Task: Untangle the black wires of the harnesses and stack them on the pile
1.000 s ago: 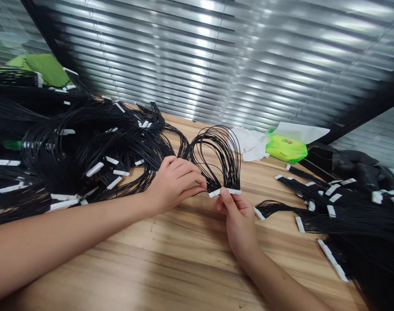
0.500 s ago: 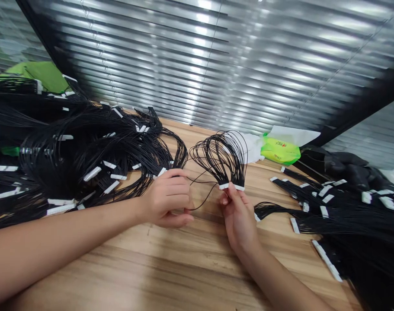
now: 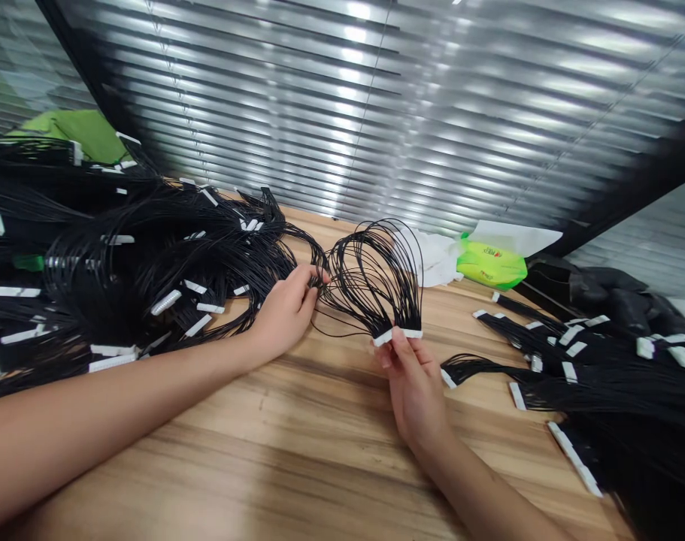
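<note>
Right hand [image 3: 414, 394] grips white connector [image 3: 397, 336] of looped black wires [image 3: 376, 278]; left hand [image 3: 283, 315] pinches strands beside wire heap [image 3: 150, 255].

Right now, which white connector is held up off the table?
The white connector pinched in the right hand, black wires looping up from it; the others lie in heaps on the table.

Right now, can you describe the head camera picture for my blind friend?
The right hand pinches a white connector with looping black wires; the left hand touches those wires. More wires lie heaped on a wooden table.
</note>
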A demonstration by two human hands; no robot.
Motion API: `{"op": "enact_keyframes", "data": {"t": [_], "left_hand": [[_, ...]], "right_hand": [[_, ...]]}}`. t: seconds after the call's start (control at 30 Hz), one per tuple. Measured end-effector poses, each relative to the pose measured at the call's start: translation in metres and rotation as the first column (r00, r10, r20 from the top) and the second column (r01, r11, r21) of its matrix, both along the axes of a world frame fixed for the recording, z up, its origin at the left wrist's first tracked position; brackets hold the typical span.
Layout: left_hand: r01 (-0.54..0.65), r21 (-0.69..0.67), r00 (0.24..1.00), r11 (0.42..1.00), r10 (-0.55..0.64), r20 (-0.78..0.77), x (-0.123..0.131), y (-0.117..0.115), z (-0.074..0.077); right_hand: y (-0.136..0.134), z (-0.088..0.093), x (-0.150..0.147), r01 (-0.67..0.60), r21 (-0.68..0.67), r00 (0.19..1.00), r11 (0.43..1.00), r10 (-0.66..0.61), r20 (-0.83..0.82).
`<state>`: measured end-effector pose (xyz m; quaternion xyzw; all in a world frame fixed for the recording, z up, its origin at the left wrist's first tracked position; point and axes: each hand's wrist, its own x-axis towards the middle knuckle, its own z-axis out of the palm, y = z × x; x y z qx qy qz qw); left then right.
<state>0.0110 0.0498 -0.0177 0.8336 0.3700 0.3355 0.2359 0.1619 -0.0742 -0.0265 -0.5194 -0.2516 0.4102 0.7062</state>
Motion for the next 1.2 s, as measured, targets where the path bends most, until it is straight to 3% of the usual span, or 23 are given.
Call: {"op": "enact_keyframes", "data": {"t": [0.2,0.37,0.43,0.57,0.77,0.87,0.93,1.03,1.2], "left_hand": [[0.069,-0.01,0.986,0.998,-0.067,0.151,-0.002,0.002,-0.001],[0.23,-0.072,0.954,0.971,-0.21,0.213,-0.001,-0.004,-0.002],[0.31,-0.176,0.923,0.934,-0.251,0.293,0.001,-0.003,-0.007],[0.484,-0.347,0.832,0.803,-0.299,0.467,0.005,-0.002,-0.015],[0.63,-0.398,0.753,0.667,-0.4,0.522,0.004,-0.01,-0.011],[0.64,-0.452,0.744,0.621,-0.354,0.567,0.005,-0.012,-0.01],[0.61,-0.485,0.756,0.626,-0.278,0.592,0.007,-0.011,-0.012],[0.545,-0.49,0.779,0.68,-0.194,0.597,0.008,-0.009,-0.013],[0.476,-0.46,0.816,0.75,-0.181,0.549,0.003,-0.011,-0.006]], "right_hand": [[-0.001,0.01,-0.001,-0.179,0.073,0.965,0.981,0.19,-0.18],[-0.003,0.016,0.0,-0.295,0.125,0.885,0.947,0.321,-0.339],[-0.004,0.018,0.001,-0.308,0.123,0.864,0.943,0.331,-0.379],[-0.006,0.019,0.002,-0.329,0.125,0.843,0.936,0.351,-0.408],[-0.01,0.018,0.004,-0.367,0.175,0.763,0.914,0.403,-0.505],[-0.009,0.018,0.004,-0.377,0.158,0.778,0.913,0.405,-0.481],[-0.008,0.017,0.003,-0.359,0.119,0.83,0.926,0.375,-0.413],[-0.005,0.012,0.001,-0.291,0.076,0.919,0.954,0.301,-0.254],[-0.002,0.002,0.0,-0.192,0.079,0.971,0.978,0.201,-0.129]]}}
